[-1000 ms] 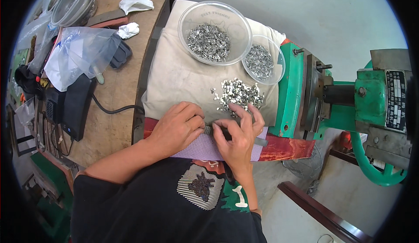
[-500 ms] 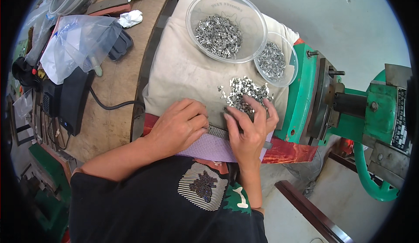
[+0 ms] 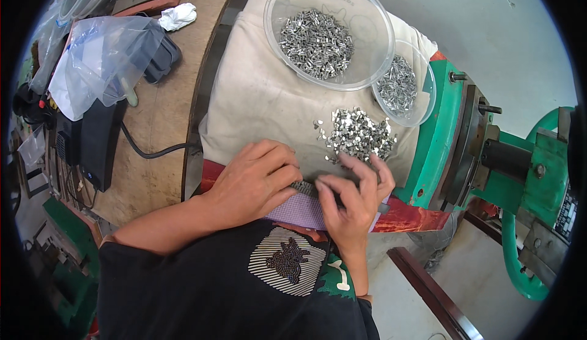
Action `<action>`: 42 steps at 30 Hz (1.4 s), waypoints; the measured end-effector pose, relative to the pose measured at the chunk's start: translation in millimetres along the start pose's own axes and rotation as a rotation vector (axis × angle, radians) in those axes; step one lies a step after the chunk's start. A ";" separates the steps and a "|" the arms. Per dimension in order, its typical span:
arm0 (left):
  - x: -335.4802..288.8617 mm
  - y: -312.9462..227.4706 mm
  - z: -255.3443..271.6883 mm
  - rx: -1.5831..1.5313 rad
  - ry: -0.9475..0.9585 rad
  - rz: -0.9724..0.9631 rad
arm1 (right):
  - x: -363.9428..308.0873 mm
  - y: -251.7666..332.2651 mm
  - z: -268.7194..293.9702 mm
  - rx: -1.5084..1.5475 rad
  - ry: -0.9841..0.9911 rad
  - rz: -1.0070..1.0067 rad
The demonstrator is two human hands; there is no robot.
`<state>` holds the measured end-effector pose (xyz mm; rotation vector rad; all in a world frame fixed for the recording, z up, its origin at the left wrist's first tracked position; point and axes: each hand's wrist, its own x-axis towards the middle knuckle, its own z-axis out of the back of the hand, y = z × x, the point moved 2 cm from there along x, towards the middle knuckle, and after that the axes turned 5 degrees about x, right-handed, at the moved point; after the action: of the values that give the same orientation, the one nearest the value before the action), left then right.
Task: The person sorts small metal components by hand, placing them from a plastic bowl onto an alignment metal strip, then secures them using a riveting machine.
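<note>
A narrow grey metal strip with close ridges [image 3: 304, 187] lies across a lilac cloth [image 3: 296, 210] in front of me, partly covered by both hands. My left hand [image 3: 254, 178] is closed over the strip's left part, fingers curled and thumb tucked in; anything pinched there is hidden. My right hand [image 3: 354, 199] has thumb and index finger pressed together at the strip, on something too small to make out. Its other fingers reach to the near edge of a pile of small shiny metal pieces [image 3: 361, 133] on the beige cloth [image 3: 257, 89].
Beyond the pile stand a large clear tub [image 3: 374, 47] of short metal pins [image 3: 316, 43] and a smaller clear tub [image 3: 422, 113] of thin pins [image 3: 397, 86]. A green machine [image 3: 435, 150] borders the right. The wooden table [image 3: 156, 120] at left carries plastic bags and a black device [image 3: 101, 144].
My right hand's thumb and index finger have moved from the pile's near edge down to the strip and come together. My left hand stays at the strip. The view has shifted slightly.
</note>
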<state>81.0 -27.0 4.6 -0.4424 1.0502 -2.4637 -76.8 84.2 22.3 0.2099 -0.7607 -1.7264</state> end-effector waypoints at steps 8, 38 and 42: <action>3.9 -2.9 -4.9 0.043 0.002 -0.044 | -15.0 -2.4 -0.6 0.002 -0.011 -0.077; 4.1 -8.6 -9.1 0.074 0.073 -0.076 | 19.4 -12.2 2.7 -0.110 0.020 0.031; 4.1 -7.2 -9.1 0.044 0.055 -0.054 | -0.8 -7.2 4.6 0.005 -0.062 -0.027</action>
<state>71.6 -19.0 4.4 -0.3966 1.0155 -2.5550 -84.6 87.4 21.4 0.1712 -0.8104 -1.7632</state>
